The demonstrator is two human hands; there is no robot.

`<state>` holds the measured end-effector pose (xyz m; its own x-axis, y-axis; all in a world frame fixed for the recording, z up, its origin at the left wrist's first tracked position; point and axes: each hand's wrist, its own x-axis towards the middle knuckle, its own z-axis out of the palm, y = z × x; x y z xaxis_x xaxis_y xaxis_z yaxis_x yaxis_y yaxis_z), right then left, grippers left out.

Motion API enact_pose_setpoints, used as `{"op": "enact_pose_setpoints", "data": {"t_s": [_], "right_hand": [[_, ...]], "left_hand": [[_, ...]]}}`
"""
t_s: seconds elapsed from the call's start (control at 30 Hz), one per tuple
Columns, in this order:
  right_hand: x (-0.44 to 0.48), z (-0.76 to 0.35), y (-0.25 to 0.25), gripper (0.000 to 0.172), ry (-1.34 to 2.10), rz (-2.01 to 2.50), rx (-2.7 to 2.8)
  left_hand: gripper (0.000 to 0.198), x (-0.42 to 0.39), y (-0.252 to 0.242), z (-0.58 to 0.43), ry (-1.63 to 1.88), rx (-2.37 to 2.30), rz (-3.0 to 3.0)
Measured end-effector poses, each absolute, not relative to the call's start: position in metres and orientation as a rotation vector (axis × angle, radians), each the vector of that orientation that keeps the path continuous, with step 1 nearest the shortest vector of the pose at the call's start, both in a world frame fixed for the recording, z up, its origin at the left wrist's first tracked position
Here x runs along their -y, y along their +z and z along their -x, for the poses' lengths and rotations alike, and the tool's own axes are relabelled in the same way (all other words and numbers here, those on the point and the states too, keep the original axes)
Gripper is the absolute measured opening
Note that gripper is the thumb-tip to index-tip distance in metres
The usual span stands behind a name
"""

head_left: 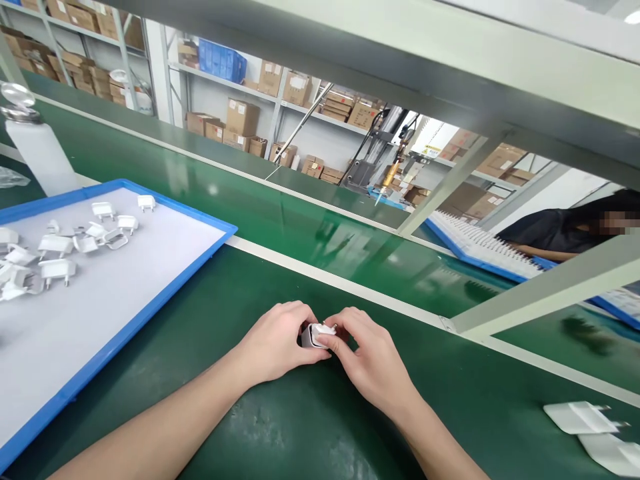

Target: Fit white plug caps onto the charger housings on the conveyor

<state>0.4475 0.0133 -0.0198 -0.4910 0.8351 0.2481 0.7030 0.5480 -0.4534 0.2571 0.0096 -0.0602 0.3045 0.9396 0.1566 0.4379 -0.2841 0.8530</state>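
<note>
Just above the green table, my left hand (280, 340) is closed around a small white plug housing (308, 337), whose dark open end faces right. Against that end, my right hand (367, 353) pinches a white plug piece (323, 333) with metal pins between thumb and fingers. The two parts touch; how far one sits inside the other cannot be made out. Several white plug pieces (57, 270) lie scattered in the blue-rimmed tray (200, 257) at the left.
Two white plug parts (583, 418) lie at the lower right. A white bottle (43, 150) stands behind the tray. A metal frame post (555, 287) rises at the right. Beyond it, a person in dark clothing (550, 230) leans near another blue-rimmed tray (475, 257).
</note>
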Motion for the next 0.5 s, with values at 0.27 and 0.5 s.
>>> {"op": "enact_pose_setpoints", "data": {"t_s": [0.27,0.5], "right_hand": [[-0.0168,-0.4508,-0.0180,0.017,0.418,1.196,2.371],[-0.0209,-0.4490,-0.0147,0.019,0.465,1.198,2.400]], "left_hand": [[0.028,-0.0108,-0.0552,-0.2572,0.871,-1.238,-1.864],[0.031,-0.0120,-0.0545,-0.2558,0.840,-1.235,-1.859]]}}
